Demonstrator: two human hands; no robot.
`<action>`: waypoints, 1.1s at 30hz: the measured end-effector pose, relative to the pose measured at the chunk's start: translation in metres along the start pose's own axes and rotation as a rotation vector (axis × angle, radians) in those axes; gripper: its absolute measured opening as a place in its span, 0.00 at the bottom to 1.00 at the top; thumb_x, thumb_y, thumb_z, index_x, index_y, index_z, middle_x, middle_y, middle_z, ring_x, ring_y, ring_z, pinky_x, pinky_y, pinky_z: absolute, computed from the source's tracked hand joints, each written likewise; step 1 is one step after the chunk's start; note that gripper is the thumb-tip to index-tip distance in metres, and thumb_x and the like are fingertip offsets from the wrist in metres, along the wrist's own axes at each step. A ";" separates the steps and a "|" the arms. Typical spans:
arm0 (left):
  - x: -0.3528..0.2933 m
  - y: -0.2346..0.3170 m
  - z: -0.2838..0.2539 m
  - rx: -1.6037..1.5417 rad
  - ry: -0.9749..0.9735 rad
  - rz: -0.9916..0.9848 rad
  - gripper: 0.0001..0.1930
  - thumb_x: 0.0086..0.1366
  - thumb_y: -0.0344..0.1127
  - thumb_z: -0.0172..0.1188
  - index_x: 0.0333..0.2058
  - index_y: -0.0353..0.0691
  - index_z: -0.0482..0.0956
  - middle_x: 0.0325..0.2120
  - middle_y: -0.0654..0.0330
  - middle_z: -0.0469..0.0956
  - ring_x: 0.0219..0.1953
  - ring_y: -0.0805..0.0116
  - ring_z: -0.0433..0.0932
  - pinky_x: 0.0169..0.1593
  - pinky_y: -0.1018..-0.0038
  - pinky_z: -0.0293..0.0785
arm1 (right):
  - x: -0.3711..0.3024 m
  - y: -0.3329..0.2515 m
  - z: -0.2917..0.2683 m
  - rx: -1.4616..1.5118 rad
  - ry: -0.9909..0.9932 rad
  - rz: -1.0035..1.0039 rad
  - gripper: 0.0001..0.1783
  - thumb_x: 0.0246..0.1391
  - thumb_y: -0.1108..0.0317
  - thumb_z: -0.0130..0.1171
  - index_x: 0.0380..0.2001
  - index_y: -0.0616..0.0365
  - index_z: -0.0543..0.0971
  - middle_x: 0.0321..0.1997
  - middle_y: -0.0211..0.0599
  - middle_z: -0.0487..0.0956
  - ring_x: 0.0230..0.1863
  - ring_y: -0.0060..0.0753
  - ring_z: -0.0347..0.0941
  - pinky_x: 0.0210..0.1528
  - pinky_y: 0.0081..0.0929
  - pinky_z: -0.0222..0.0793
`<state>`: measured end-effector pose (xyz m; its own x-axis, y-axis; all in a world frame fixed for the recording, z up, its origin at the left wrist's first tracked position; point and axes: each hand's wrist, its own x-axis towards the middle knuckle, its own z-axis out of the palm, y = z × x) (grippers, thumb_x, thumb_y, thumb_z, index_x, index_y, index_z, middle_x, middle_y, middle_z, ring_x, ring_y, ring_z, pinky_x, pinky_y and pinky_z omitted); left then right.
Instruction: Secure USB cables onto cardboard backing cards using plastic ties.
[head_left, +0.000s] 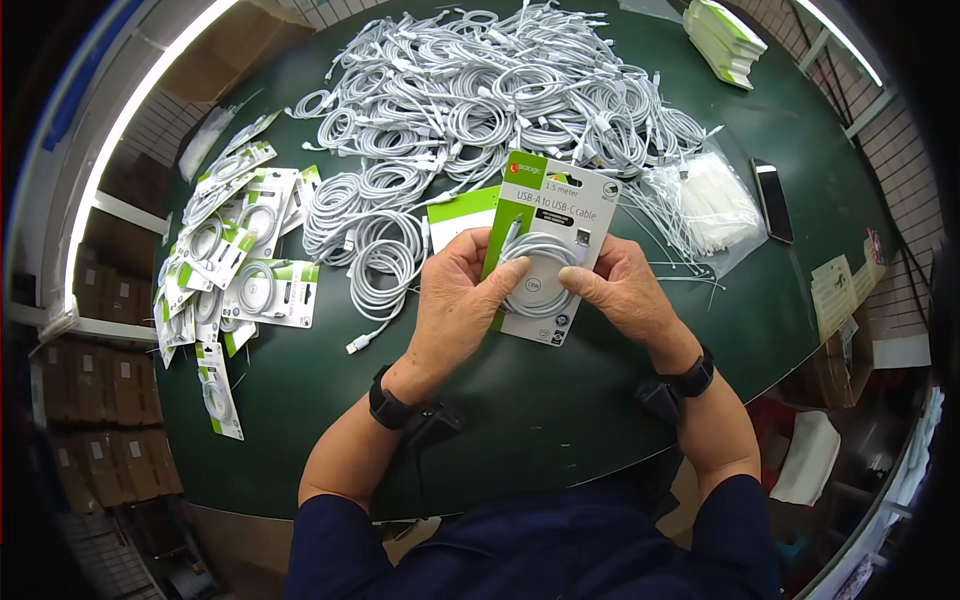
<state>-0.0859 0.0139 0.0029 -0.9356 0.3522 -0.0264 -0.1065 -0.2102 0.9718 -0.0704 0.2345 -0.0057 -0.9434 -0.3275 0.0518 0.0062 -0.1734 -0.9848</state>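
i watched through the head camera, and took the green table (560, 420) as my landmark. it filled most of the view, dark green and round-edged. across its far half lay the biggest thing on it, a heap of coiled white cables (480, 110). on the table's left side sat a spread of finished green-and-white cable packs (245, 265), overlapping one another. toward the table's right lay a clear bag of white ties (715, 205), with a dark phone (773, 198) just beside it, and a stack of green-and-white cards (725, 35) stood at the far right edge.

above the table's near middle both hands held one packaged cable (550, 250), a green-and-white card with a white coil under clear plastic. its long axis ran away from me, tilted a little to the right, top end toward the heap. a second card showed just behind it on the left.

the left hand (455, 305) was closed around the pack's left edge, thumb laid across the front onto the coil. the right hand (625, 290) gripped the right edge, thumb also pressing on the front, fingers hidden behind the card. the two thumbs nearly met over the coil. neither hand was nearer; the pack sat between them, held evenly. black bands ringed both wrists.
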 end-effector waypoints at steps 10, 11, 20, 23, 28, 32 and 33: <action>0.006 -0.011 0.018 0.039 0.069 0.146 0.17 0.71 0.26 0.60 0.56 0.30 0.74 0.43 0.58 0.81 0.42 0.75 0.80 0.48 0.79 0.77 | 0.002 -0.005 -0.004 -0.071 0.045 0.018 0.20 0.64 0.66 0.63 0.54 0.67 0.77 0.48 0.36 0.83 0.46 0.21 0.79 0.49 0.24 0.77; 0.005 -0.010 0.021 0.097 0.080 0.236 0.17 0.71 0.27 0.60 0.57 0.32 0.75 0.42 0.58 0.81 0.43 0.75 0.80 0.48 0.78 0.76 | 0.002 -0.005 -0.004 -0.092 0.039 0.029 0.21 0.65 0.65 0.63 0.55 0.67 0.76 0.49 0.36 0.83 0.47 0.21 0.78 0.50 0.24 0.76; 0.022 -0.019 0.025 0.457 0.072 0.446 0.15 0.68 0.25 0.62 0.53 0.38 0.80 0.41 0.58 0.78 0.45 0.68 0.77 0.49 0.73 0.73 | 0.000 -0.008 -0.004 -0.103 0.112 -0.040 0.20 0.65 0.64 0.62 0.54 0.67 0.75 0.47 0.35 0.83 0.45 0.21 0.78 0.49 0.24 0.76; 0.028 -0.021 0.024 0.412 0.066 0.423 0.14 0.68 0.25 0.62 0.52 0.37 0.80 0.40 0.58 0.77 0.44 0.68 0.77 0.49 0.73 0.73 | -0.002 -0.004 -0.005 -0.171 0.125 -0.056 0.23 0.65 0.64 0.62 0.57 0.66 0.72 0.48 0.36 0.82 0.46 0.21 0.78 0.49 0.25 0.77; 0.027 -0.023 0.027 0.413 0.082 0.449 0.10 0.68 0.25 0.62 0.48 0.37 0.80 0.38 0.58 0.77 0.41 0.66 0.77 0.47 0.73 0.73 | -0.001 -0.005 0.006 -0.256 0.208 -0.081 0.28 0.63 0.66 0.65 0.61 0.67 0.68 0.54 0.40 0.79 0.49 0.24 0.77 0.48 0.25 0.77; 0.029 -0.025 0.033 0.460 0.142 0.472 0.10 0.67 0.25 0.62 0.47 0.38 0.80 0.36 0.57 0.76 0.39 0.65 0.77 0.44 0.72 0.73 | -0.001 -0.011 0.017 -0.384 0.456 -0.259 0.36 0.57 0.71 0.69 0.66 0.61 0.65 0.62 0.47 0.73 0.54 0.30 0.75 0.47 0.25 0.77; 0.030 -0.025 0.033 0.435 0.160 0.478 0.10 0.67 0.25 0.62 0.47 0.38 0.80 0.36 0.57 0.76 0.39 0.65 0.77 0.44 0.72 0.73 | -0.002 -0.010 0.017 -0.565 0.513 -0.323 0.37 0.54 0.73 0.70 0.66 0.59 0.66 0.63 0.48 0.71 0.56 0.32 0.74 0.48 0.26 0.77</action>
<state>-0.0998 0.0601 -0.0146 -0.8881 0.1650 0.4291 0.4467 0.0892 0.8902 -0.0627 0.2207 0.0072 -0.9052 0.1467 0.3989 -0.3293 0.3514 -0.8764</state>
